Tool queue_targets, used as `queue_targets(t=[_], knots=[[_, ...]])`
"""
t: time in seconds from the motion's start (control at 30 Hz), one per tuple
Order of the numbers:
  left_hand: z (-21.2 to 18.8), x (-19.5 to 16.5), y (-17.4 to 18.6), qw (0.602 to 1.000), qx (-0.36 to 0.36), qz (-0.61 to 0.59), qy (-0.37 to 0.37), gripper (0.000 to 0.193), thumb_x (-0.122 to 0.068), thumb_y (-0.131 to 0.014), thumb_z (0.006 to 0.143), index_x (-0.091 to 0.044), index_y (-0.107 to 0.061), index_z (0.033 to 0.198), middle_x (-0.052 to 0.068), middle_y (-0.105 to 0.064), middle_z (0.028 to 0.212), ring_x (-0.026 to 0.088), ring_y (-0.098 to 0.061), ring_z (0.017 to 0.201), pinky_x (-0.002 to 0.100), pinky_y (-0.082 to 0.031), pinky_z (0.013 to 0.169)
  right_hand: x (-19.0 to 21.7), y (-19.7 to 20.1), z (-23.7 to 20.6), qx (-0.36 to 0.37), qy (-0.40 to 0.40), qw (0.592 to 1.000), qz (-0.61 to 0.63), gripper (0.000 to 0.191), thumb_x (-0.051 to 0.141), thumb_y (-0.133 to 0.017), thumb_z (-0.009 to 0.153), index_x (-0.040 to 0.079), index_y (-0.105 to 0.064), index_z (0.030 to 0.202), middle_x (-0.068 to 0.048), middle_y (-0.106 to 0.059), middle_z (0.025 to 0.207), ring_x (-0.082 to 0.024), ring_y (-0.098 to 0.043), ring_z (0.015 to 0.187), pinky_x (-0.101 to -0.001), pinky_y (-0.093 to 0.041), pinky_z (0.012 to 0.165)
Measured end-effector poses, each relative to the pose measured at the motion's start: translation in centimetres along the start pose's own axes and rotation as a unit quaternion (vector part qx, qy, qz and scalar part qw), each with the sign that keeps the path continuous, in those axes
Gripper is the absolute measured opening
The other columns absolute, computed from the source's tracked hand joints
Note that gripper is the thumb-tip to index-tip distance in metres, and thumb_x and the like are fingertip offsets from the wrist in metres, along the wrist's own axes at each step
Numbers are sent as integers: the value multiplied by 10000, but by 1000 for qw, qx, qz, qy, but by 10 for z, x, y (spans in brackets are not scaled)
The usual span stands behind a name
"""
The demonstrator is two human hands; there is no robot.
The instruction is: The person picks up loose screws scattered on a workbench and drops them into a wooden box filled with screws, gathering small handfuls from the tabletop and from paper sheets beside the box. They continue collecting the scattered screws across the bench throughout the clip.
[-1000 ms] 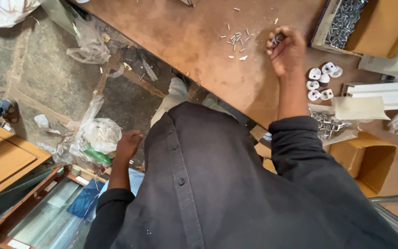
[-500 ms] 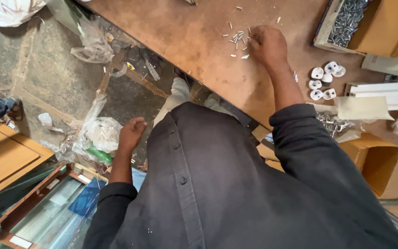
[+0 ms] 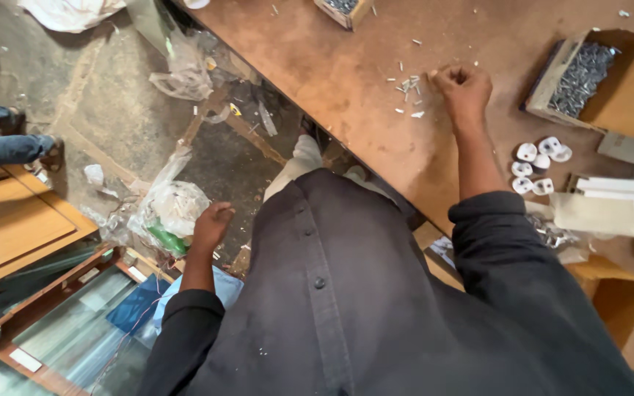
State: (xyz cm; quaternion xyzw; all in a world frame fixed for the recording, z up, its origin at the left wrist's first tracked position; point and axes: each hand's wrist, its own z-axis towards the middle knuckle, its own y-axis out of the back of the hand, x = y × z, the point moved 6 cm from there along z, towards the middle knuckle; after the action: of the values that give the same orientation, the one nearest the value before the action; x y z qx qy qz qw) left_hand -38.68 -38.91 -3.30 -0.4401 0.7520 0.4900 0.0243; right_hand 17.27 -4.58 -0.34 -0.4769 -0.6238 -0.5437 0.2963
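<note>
- The right hand (image 3: 464, 89) rests on the brown worktable (image 3: 332, 73), fingers curled into a loose fist right beside the small scatter of screws (image 3: 407, 92); whether a screw sits inside the curl I cannot tell.
- A second ago that hand was further along the table toward the white plastic fittings (image 3: 539, 167); half a second ago it was nearly on the scatter, and now it sits at the scatter's edge, on the side toward the fittings. The move reads as a gather or pinch at the loose screws.
- The scatter itself lies on the table between the hand and the table's near edge, well apart from the open cardboard box of screws (image 3: 585, 70), which stands beyond the fittings.
- The left hand (image 3: 213, 224) hangs off the table over the floor, fingers bent and seemingly empty, just beside a clear plastic bag (image 3: 172, 207) of white bits. It has barely shifted across the three views.
- Another person's legs in jeans (image 3: 1, 143) show far from the table, at the floor's edge.
</note>
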Motion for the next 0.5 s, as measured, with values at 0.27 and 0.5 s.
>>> queue_targets(t=[0.27,0.5], knots=[[13,-39,19,995,-29,-70,-64,368,-389,-733,911,-144,-709,1184,95,-765,1071,257,-753,1008,368,-569,897,18,-28,18,75,131,954,-258,218,246,-805,949,77,-801,1088,-158,-761,953,-274,-733,845,-406,-552,782],[-2,-52,38,988,-62,-128,-61,312,-331,-728,917,-104,-711,1130,90,-766,984,217,-752,896,355,-568,794,-7,-26,-1,224,-122,823,508,195,276,-605,1142,104,-669,1076,-3,-621,943,-146,-546,817,-285,-458,759]])
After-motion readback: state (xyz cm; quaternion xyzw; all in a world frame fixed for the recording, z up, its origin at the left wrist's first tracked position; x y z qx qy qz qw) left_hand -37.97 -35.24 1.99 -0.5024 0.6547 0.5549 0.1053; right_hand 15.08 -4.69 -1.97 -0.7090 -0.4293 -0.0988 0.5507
